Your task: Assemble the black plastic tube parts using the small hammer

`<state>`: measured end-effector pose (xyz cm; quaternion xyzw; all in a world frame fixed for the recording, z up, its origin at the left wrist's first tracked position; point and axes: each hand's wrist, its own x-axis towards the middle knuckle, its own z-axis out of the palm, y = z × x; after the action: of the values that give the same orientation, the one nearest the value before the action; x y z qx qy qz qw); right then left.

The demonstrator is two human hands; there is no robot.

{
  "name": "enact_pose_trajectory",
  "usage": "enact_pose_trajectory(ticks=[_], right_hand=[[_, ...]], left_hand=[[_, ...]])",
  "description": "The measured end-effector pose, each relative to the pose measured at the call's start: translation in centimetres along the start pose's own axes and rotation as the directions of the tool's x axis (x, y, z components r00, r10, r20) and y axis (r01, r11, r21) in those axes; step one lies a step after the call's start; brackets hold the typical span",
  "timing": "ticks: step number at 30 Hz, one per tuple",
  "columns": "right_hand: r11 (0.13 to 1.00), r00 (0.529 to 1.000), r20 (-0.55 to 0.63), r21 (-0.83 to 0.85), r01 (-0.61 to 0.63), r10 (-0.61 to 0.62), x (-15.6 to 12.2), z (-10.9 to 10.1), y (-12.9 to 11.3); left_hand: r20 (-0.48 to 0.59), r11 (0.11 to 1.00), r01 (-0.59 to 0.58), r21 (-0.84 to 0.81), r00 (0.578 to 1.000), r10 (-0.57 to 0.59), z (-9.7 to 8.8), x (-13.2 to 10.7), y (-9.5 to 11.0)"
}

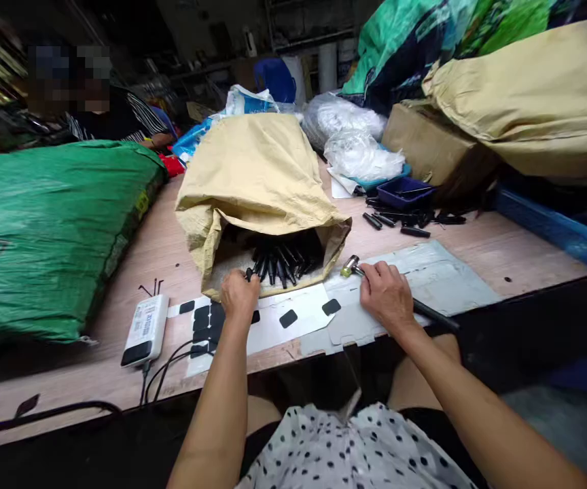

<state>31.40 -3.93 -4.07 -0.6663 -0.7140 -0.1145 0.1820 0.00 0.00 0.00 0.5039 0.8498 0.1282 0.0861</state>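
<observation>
My left hand is at the mouth of a yellow woven sack, its fingers closed on the end of a black tube-shaped piece. Inside the sack's opening lies a heap of similar black pieces, some with tapered ends toward me. My right hand is wrapped round a small hammer over the grey board. The hammer's metal head with a yellowish face points left, and its black handle sticks out behind the hand. Below the sack, a white sheet carries several black patches.
A white power bank with black cables lies left of my arm. A green sack fills the left side, with a person behind it. At right are loose black pieces, a purple tray, a blue tray and a cardboard box.
</observation>
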Motion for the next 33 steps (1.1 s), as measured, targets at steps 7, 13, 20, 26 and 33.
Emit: enact_pose_trajectory(ticks=[7,13,20,26,33], right_hand=[[0.999,1.000,-0.018,0.034,0.008,-0.007,0.0,0.0,0.0],[0.998,0.999,-0.047,0.052,0.018,-0.016,-0.2,0.2,0.1],[0.995,0.998,-0.049,0.092,0.043,-0.039,-0.1,0.4,0.7],[0.938,0.994,-0.110,0.347,0.022,0.018,-0.8,-1.6,-0.5],[0.680,0.986,-0.053,0.718,0.148,-0.158,-3.0,-4.6,-5.3]], left_hand=[[-0.120,0.965,-0.235,-0.120,0.968,0.221,-0.6,-3.0,-0.8],[0.030,0.717,-0.517,-0.467,0.802,0.597,1.5,-8.4,0.9],[0.033,0.702,-0.514,-0.493,0.795,0.605,3.4,-8.8,1.0],[0.018,0.691,-0.480,-0.541,0.815,0.580,3.3,-9.0,0.9],[0.007,0.667,-0.459,-0.586,0.821,0.571,3.3,-9.0,0.9]])
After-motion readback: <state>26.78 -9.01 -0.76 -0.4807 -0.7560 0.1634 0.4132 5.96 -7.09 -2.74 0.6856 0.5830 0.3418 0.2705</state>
